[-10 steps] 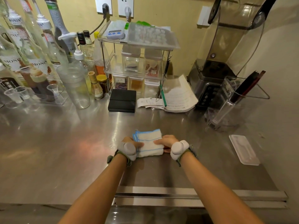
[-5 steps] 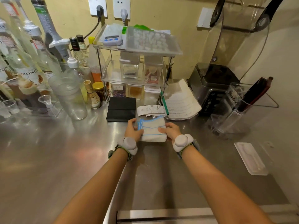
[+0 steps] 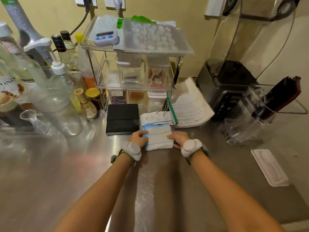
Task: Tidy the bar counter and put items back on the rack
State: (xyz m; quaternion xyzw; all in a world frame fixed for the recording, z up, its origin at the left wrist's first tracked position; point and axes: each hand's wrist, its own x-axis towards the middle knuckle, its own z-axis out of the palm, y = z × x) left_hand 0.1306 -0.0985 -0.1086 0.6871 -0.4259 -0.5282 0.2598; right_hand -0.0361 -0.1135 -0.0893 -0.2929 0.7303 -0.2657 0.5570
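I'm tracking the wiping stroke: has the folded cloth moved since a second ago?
Yes. The folded cloth, held by both hands, has slid away from the person, now beside the black box and touching the receipts.

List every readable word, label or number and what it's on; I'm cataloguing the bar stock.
"ONIN", cut off at the frame edge: syrup bottle label.
"Blende", partly hidden: clear blender jar lying on its side.
"MO", partial: pump bottle.
Receipts, paper sheets, timer: print too small or blurred.
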